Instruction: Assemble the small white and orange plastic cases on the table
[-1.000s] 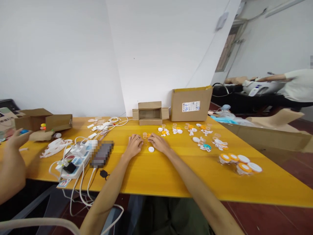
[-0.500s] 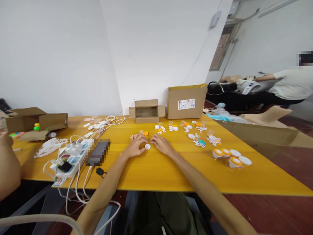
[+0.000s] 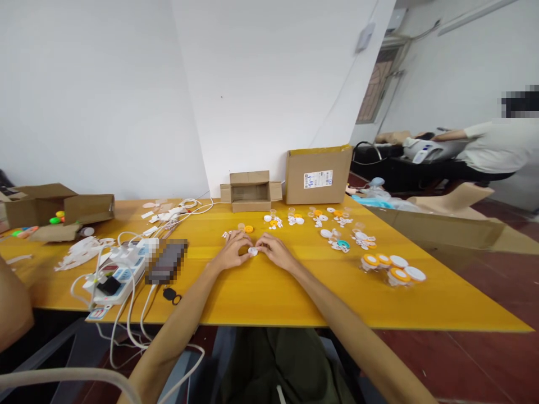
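A small round white disc [image 3: 253, 252] is between my two hands, just above or on the yellow table [image 3: 269, 300]. My left hand [image 3: 231, 251] pinches it from the left with thumb and fingers. From the right, the curled fingertips of my right hand [image 3: 274, 251] grip its other edge. Fine detail on the disc is too small to make out. Behind my left hand lie an orange ring [image 3: 249, 229], a small clear cup [image 3: 241, 226] and small white printed pieces [image 3: 225, 234], partly hidden by the fingers.
Orange-and-white lidded clear containers [image 3: 399, 269] stand to the right, with loose lids and parts behind them. A power strip [image 3: 128, 275], a blurred dark device [image 3: 167, 262] and cables lie left. Cardboard boxes [image 3: 318, 177] line the back. Another person [image 3: 501, 148] sits far right.
My right hand has moved left, and its fingertips now meet the disc. The disc has tilted in the left-hand grip. The whole view has shifted slightly.
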{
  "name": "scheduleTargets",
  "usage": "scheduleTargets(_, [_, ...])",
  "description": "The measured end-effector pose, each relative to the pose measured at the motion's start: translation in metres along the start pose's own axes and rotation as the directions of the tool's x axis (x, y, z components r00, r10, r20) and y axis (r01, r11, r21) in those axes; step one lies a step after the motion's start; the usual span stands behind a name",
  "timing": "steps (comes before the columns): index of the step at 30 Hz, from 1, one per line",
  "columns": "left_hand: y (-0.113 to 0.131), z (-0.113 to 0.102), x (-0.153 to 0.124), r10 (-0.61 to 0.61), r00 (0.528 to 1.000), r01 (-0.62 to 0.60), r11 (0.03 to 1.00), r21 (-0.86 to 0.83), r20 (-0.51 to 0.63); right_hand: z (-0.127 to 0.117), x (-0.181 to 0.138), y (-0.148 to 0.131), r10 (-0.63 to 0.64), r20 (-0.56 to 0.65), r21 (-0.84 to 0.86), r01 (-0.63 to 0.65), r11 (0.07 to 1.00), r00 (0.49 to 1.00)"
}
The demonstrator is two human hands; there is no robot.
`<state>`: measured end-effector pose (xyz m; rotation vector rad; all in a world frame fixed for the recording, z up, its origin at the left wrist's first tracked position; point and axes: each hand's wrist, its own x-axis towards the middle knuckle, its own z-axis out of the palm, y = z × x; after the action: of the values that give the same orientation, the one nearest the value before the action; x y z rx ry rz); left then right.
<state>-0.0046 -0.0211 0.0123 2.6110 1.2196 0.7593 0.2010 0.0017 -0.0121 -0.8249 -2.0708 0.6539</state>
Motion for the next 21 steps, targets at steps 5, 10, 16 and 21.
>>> scheduleTargets(5, [0.0011, -0.0004, -0.0004, 0.02, 1.0, -0.02, 1.0, 0.004, -0.012, 0.0018, 0.0007, 0.001, -0.022, 0.019, -0.015, 0.023, 1.0, 1.0])
scheduleTargets(10, [0.0014, -0.0005, -0.0002, 0.018, 1.0, -0.018, 1.0, 0.016, -0.003, 0.0024, -0.0003, 0.0019, -0.056, 0.034, -0.048, 0.057, 0.997, 0.998])
scheduleTargets(16, [0.0019, -0.0004, 0.0002, 0.022, 1.0, -0.022, 1.0, 0.016, 0.005, 0.0036, -0.0006, 0.0014, -0.078, 0.019, -0.096, 0.079, 0.992, 0.997])
scheduleTargets(21, [0.002, -0.0006, -0.0009, 0.006, 1.0, -0.006, 0.999, 0.032, 0.004, 0.0052, -0.0004, 0.0009, -0.073, 0.016, -0.123, 0.074, 0.99, 0.997])
